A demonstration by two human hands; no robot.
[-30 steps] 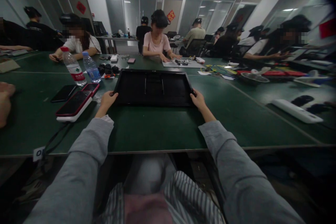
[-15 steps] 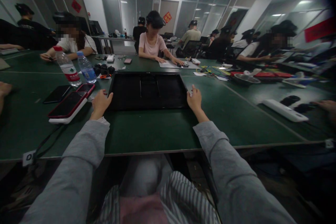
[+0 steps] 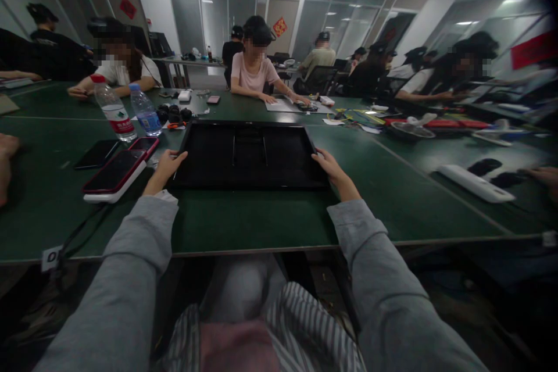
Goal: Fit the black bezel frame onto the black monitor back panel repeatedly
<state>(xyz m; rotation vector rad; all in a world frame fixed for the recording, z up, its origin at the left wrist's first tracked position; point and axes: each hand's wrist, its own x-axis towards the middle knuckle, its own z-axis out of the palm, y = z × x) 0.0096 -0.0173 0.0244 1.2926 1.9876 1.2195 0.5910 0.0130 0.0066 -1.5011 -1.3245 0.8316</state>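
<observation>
Green tabletop [image 3: 257, 222], long panel [image 3: 207, 157] crosswise

I see smooth plastic on the middle panel [image 3: 204, 157], its edge [image 3: 250, 188] shiny, and dull cloth on the lower-left sleeve [image 3: 131, 256].

We are gripping the sides of the black panel [image 3: 204, 154] again with our left hand [image 3: 162, 167] and right hand [image 3: 335, 168], having had both spread half a second ago. We are holding its near edge closer to us than before, perhaps raised. Opposite, we are seeing a person [image 3: 255, 72] reaching farther onto the dark parts [image 3: 307, 107] than a second ago.
</observation>
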